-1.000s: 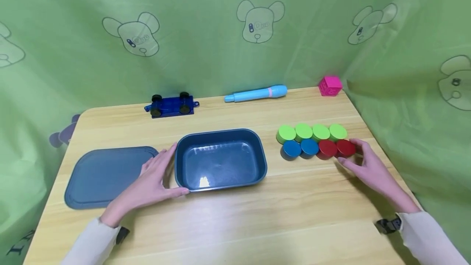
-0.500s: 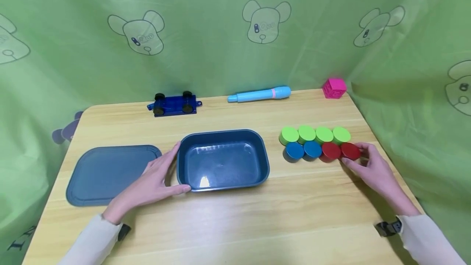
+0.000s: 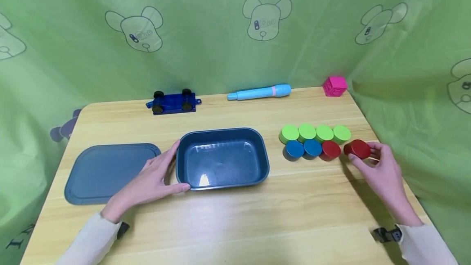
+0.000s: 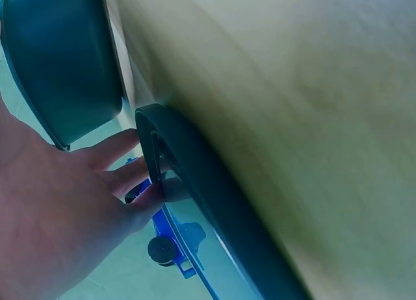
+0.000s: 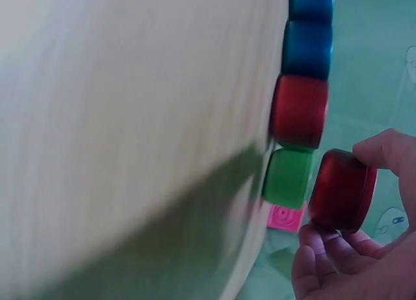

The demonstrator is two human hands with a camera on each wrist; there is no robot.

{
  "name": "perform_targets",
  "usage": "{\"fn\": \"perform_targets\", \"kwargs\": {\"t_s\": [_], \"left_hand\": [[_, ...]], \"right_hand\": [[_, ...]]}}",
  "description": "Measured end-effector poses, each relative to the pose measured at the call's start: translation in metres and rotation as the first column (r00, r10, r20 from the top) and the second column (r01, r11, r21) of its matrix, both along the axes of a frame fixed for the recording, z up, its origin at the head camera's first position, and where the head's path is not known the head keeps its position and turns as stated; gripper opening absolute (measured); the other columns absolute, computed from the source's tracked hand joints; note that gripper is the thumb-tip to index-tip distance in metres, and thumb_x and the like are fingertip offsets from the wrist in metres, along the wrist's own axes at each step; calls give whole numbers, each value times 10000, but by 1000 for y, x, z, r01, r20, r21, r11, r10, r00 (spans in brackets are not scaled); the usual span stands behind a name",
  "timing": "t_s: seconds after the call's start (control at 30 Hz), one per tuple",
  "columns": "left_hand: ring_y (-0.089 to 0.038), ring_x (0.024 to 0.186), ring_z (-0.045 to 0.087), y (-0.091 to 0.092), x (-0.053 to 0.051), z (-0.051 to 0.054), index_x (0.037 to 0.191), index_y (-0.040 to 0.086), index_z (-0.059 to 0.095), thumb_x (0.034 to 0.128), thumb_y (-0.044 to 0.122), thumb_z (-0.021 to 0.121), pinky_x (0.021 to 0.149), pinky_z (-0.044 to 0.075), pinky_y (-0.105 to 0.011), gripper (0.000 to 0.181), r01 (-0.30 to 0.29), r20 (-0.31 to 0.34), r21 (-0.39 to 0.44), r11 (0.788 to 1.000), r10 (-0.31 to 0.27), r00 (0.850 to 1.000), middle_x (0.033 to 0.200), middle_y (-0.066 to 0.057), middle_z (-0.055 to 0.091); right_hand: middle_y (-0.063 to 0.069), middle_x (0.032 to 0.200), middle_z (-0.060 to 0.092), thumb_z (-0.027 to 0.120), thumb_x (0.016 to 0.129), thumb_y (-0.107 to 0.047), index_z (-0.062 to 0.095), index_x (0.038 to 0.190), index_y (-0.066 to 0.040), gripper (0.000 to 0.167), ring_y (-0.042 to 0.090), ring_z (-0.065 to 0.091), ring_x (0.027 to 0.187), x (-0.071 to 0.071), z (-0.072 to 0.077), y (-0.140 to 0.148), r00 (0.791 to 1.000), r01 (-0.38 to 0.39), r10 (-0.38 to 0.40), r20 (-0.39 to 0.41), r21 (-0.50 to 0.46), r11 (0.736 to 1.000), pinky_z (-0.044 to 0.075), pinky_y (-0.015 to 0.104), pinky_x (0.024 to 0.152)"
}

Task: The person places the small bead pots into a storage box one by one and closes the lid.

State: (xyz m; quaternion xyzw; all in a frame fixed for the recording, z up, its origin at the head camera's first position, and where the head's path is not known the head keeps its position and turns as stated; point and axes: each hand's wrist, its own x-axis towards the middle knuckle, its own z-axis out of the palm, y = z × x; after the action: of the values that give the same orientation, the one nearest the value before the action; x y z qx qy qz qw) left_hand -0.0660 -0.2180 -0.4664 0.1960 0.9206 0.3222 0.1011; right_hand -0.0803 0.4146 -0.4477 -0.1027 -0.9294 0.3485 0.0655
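Observation:
In the head view my right hand (image 3: 386, 175) pinches a red cylinder (image 3: 357, 149) between thumb and fingers. The right wrist view shows this red cylinder (image 5: 343, 190) raised off the table. Left of it stand another red cylinder (image 3: 330, 150) and two blue cylinders (image 3: 312, 149) in a row. Several green cylinders (image 3: 306, 132) line up just behind them. My left hand (image 3: 151, 179) touches the left side of a dark blue rectangular box (image 3: 220, 162), fingers spread and thumb at its near corner. Its flat lid (image 3: 106, 171) lies left of the box, partly behind that hand.
Along the table's (image 3: 239, 224) back edge are a blue wheeled toy chassis (image 3: 173, 103), a light-blue toy microphone-shaped stick (image 3: 259, 92) and a pink cube (image 3: 335, 86). A green curtain (image 3: 206, 32) with printed bear heads hangs behind and at the sides.
My right hand has taken hold of the end red cylinder and lifted it slightly up and to the right, away from the row. My left hand stays at the box.

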Motion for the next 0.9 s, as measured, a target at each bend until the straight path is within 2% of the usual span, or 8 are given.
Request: {"fn": "perform_targets", "kwargs": {"t_s": [0.13,0.43,0.67,0.9], "left_hand": [[-466,1593,268,-1,0,1,1767,327,-43,908,696,795,1223,170,-730,1256,-1,7,-4,1000,2,1000,1784,-126,216],[-465,1599,255,0,-1,1,1760,342,-65,898,721,787,1228,157,-738,1270,-1,26,-8,1000,2,1000,1786,-118,202],[-466,1595,270,-1,-2,5,1775,293,-20,897,723,787,1216,163,-763,1268,9,19,-22,1000,-8,1000,1778,-130,234],[-446,1592,291,-1,-2,6,1775,313,-10,897,735,777,1214,168,-766,1253,14,14,-28,1000,-13,1000,1774,-121,255]], "right_hand": [[185,1371,576,825,1001,-318,457,1519,36,727,-9,521,1061,3,8,-14,999,-11,11,-36,-12,1000,438,35,812],[133,1296,614,835,994,-244,505,1481,34,650,43,542,1047,1,26,-62,988,-119,114,-105,-41,992,429,131,861],[141,1211,647,857,976,-200,537,1450,12,611,184,577,1024,-7,32,-104,965,-237,225,-135,-81,968,461,138,825],[153,1182,655,866,963,-193,556,1413,20,586,259,570,1026,-18,33,-140,942,-320,304,-145,-101,942,465,236,828]]}}
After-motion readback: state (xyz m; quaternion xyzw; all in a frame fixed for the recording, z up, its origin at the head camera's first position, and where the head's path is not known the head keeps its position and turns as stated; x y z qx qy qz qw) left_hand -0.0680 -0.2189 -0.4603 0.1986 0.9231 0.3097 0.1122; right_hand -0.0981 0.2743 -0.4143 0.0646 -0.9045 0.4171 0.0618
